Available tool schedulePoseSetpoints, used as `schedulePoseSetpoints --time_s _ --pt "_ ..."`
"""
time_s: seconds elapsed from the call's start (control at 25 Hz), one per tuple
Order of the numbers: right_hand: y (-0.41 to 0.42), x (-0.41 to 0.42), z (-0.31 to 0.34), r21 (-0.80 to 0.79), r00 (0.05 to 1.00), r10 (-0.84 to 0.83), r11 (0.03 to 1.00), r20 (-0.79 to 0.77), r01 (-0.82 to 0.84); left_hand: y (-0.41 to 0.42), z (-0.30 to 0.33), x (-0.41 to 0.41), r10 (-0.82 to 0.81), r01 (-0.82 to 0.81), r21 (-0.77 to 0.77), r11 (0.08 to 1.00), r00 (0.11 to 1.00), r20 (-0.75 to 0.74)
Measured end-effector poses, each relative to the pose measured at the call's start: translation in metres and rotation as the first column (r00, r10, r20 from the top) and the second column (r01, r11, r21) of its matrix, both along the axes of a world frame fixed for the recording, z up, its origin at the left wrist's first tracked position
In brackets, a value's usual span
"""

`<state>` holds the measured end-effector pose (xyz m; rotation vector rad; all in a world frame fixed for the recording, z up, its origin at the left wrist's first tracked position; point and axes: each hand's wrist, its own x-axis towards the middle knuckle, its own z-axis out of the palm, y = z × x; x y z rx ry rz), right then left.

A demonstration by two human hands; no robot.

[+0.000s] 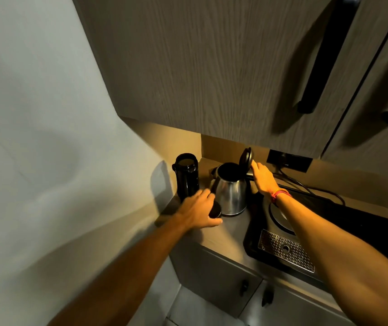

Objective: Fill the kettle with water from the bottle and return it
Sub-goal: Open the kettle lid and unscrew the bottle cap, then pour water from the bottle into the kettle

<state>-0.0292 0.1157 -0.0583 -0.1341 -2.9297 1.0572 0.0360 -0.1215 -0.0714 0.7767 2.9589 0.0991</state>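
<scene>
The left hand [198, 211] lies palm-down on the counter [223, 234], fingers loosely curled over a dark round cap [286, 209]-like object; correction is not needed beyond noting that this cap [215, 211] sits under its fingertips, presumably the bottle's, set down to free the mouth. Just beyond that hand stands the steel kettle [231, 196], off its base, and past the knuckles to the hand's outer side the dark bottle [186, 178], upright and uncapped, near the kettle but apart from it. The right hand [263, 177] reaches farther, fingers fairly extended, fingertips touching the raised lid [247, 156] above the handle; whether it grips anything cannot be told. The lid is judged to be held back so the opening stays clear for pouring; no pouring has begun. Below the right wrist, which carries a pink band [280, 194], lies a black tray [364, 229] with the round kettle base [280, 218] and a perforated drip grate [287, 250]. Beyond the right hand a cord runs to a wall socket [289, 160]. The counter is narrow, wood-toned, set against a pale wall, with cabinets over and under it.
</scene>
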Motion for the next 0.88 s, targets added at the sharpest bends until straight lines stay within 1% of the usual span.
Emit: schedulePoseSetpoints --time_s 0.08,0.12,0.16,0.24,0.36,0.44,0.48,0.52,0.56,0.6,0.64,0.68,0.72,0.76,0.8,0.84,0.88 --pt "0.001 -0.002 -0.001 0.023 0.999 0.035 0.999 -0.015 -0.035 0.004 -0.032 0.009 0.135 -0.133 -0.024 0.991 0.984 0.118" --pt "0.002 -0.004 0.0 0.08 0.997 0.069 0.995 -0.017 -0.067 0.005 -0.042 0.011 0.173 -0.171 -0.025 0.985 0.974 0.147" --pt "0.002 -0.005 0.0 0.145 0.993 0.114 0.983 -0.015 -0.11 0.006 -0.049 0.012 0.194 -0.194 -0.018 0.981 0.968 0.161" --pt "0.002 -0.006 -0.002 0.22 0.986 0.165 0.961 0.016 -0.165 0.009 -0.058 0.012 0.217 -0.222 0.008 0.975 0.961 0.168" --pt "0.003 -0.005 -0.001 0.23 0.983 0.178 0.956 0.034 -0.182 0.009 -0.065 0.016 0.24 -0.257 0.044 0.965 0.943 0.231" --pt "0.002 -0.004 0.001 0.222 0.981 0.186 0.955 0.057 -0.194 0.006 -0.061 0.017 0.236 -0.258 0.065 0.964 0.942 0.239" --pt "0.002 -0.004 0.002 0.227 0.979 0.193 0.952 0.066 -0.204 0.004 -0.054 0.016 0.219 -0.238 0.082 0.968 0.957 0.191" --pt "0.002 -0.005 0.002 0.232 0.978 0.195 0.95 0.079 -0.208 0.002 -0.045 0.015 0.182 -0.191 0.109 0.975 0.979 0.088" --pt "0.003 -0.006 0.002 0.237 0.977 0.195 0.948 0.088 -0.211 0.001 -0.033 0.013 0.139 -0.129 0.157 0.979 0.989 -0.055" --pt "0.004 -0.006 0.002 0.238 0.978 0.188 0.949 0.094 -0.206 0.001 -0.019 0.007 0.123 -0.07 0.243 0.967 0.97 -0.208" --pt "0.004 -0.007 0.002 0.238 0.979 0.183 0.95 0.094 -0.2 -0.001 -0.004 0.0 0.163 -0.037 0.351 0.936 0.927 -0.337" --pt "0.004 -0.007 0.002 0.241 0.979 0.182 0.95 0.095 -0.2 -0.005 0.011 -0.007 0.264 -0.038 0.47 0.882 0.867 -0.423" --pt "0.004 -0.007 0.003 0.251 0.978 0.184 0.946 0.097 -0.203 -0.01 0.025 -0.014 0.402 -0.085 0.582 0.809 0.802 -0.442" --pt "0.003 -0.007 0.004 0.265 0.977 0.186 0.942 0.105 -0.208 -0.018 0.035 -0.022 0.543 -0.175 0.677 0.715 0.749 -0.379" --pt "0.003 -0.007 0.006 0.277 0.976 0.189 0.937 0.111 -0.213 -0.025 0.041 -0.029 0.643 -0.291 0.738 0.608 0.726 -0.244" --pt "0.003 -0.007 0.007 0.287 0.975 0.187 0.934 0.12 -0.215 -0.031 0.042 -0.036 0.679 -0.406 0.758 0.51 0.731 -0.066" --pt "0.003 -0.007 0.007 0.3 0.975 0.182 0.93 0.13 -0.214 -0.035 0.041 -0.04 0.649 -0.498 0.753 0.43 0.75 0.126"
